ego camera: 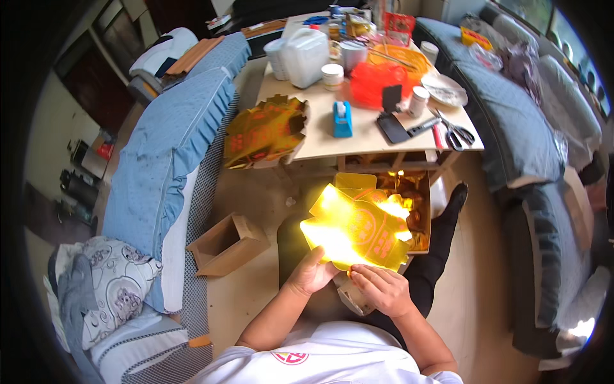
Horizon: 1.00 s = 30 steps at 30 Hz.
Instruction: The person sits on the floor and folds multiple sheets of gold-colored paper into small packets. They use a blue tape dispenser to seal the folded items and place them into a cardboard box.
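A shiny gold die-cut cardboard sheet (367, 225) with red printing is held over my lap, part of it washed out by glare. My left hand (312, 274) pinches its lower left edge, thumb on top. At the lower edge, the fingers of my right hand (381, 288) grip it close to a small fold. Below the sheet, between my legs, a small piece of cardboard (355, 297) shows partly. More gold cardboard sheets (264, 132) lie on the table's left corner. Behind the held sheet stands a carton (422, 216) of shiny gold items, partly hidden.
On the wooden table (316, 146) are a blue tape dispenser (342, 120), scissors (458, 132), a red bag (379, 84), a plastic jug (307, 57) and white jars. An open cardboard box (230, 245) lies on the floor at left. Blue-covered sofas (158, 125) flank the table.
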Each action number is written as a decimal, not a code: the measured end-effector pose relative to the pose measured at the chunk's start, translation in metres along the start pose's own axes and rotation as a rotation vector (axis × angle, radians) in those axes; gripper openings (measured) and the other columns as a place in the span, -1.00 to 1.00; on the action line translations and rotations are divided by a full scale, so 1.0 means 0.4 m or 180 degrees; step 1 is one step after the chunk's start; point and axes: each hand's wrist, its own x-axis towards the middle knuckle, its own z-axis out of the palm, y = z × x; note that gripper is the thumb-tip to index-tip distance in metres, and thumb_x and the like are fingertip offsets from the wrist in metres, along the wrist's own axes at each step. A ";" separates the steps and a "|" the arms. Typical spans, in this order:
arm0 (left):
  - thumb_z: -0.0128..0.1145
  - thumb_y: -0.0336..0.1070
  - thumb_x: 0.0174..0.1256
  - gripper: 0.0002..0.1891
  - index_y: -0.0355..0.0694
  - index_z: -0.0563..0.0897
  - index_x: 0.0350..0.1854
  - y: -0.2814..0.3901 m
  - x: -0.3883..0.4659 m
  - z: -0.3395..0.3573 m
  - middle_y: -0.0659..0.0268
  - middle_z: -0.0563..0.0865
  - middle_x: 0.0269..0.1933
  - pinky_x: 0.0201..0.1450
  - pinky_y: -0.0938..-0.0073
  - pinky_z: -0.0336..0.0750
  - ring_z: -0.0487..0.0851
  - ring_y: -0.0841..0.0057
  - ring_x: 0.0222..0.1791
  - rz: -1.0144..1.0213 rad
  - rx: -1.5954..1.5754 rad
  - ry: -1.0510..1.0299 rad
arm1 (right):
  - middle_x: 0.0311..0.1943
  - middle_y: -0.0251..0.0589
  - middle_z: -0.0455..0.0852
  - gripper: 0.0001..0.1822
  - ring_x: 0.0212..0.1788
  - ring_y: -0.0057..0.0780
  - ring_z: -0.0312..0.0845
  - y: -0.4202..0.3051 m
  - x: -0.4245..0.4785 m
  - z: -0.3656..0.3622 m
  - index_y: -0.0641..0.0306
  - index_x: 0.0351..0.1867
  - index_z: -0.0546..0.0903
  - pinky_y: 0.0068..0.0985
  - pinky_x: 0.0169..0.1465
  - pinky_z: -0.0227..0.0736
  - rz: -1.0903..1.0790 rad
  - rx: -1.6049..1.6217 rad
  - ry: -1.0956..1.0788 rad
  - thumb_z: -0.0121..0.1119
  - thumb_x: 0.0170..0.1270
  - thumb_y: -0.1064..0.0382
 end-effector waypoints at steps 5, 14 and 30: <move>0.02 -0.07 0.58 -0.47 -0.18 0.37 0.48 -0.015 0.001 0.080 0.23 0.56 0.38 0.45 0.14 0.35 0.50 0.32 0.38 -0.0209 -0.0322 0.0579 | 0.03 -0.23 0.75 -0.74 0.04 -0.25 0.70 0.018 -0.063 -0.018 0.20 -0.08 0.70 -0.30 0.15 0.56 0.0641 0.0877 0.0002 0.40 0.20 0.24; 0.00 -0.06 0.60 -0.46 -0.10 0.32 0.52 -0.062 -0.029 0.108 0.28 0.50 0.44 0.47 0.11 0.36 0.47 0.31 0.41 -0.0594 -0.0523 0.0635 | 0.23 -0.06 0.58 -0.51 0.25 -0.32 0.51 0.162 -0.166 -0.009 0.34 0.36 0.43 -0.42 0.32 0.38 0.3438 0.1848 0.1464 0.22 0.46 0.33; 0.49 -0.21 0.19 -0.56 -0.28 0.73 0.08 0.100 0.107 0.200 0.23 0.78 0.05 0.18 0.44 0.52 0.68 0.49 0.05 -0.0423 0.5407 -0.0182 | -0.22 -0.20 0.77 -0.72 -0.19 -0.42 0.67 0.224 -0.077 -0.088 0.26 0.11 0.67 -0.48 -0.02 0.54 0.2670 0.2693 -0.0194 0.27 0.43 0.31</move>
